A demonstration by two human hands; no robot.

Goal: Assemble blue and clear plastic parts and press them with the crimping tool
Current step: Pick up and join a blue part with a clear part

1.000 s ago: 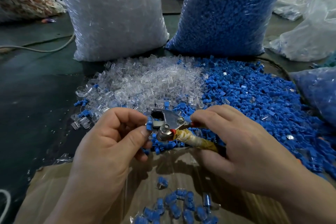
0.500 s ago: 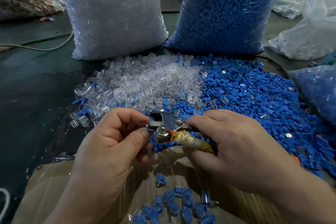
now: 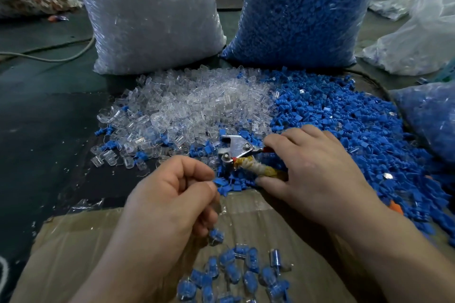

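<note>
My right hand [image 3: 317, 179] grips the taped handles of the metal crimping tool [image 3: 236, 149], whose jaws point left over the near edge of the piles. Just below and left of the jaws, my left hand [image 3: 172, 202] has its thumb pressed against the curled index finger, pinching a small blue-and-clear part that is mostly hidden. Loose clear parts [image 3: 197, 106] are heaped in the middle, and loose blue parts [image 3: 349, 128] spread to the right. Several assembled blue-in-clear pieces [image 3: 236, 273] lie on the cardboard [image 3: 73, 253] under my hands.
A big bag of clear parts [image 3: 147, 19] and a big bag of blue parts [image 3: 302, 7] stand behind the piles. More plastic bags [image 3: 428, 115] crowd the right side. A pale cable [image 3: 49, 58] crosses the dark floor at left.
My left hand has pulled back from the tool's jaws toward me, its fingers still curled. The right hand keeps its grip on the tool, which has shifted slightly right.
</note>
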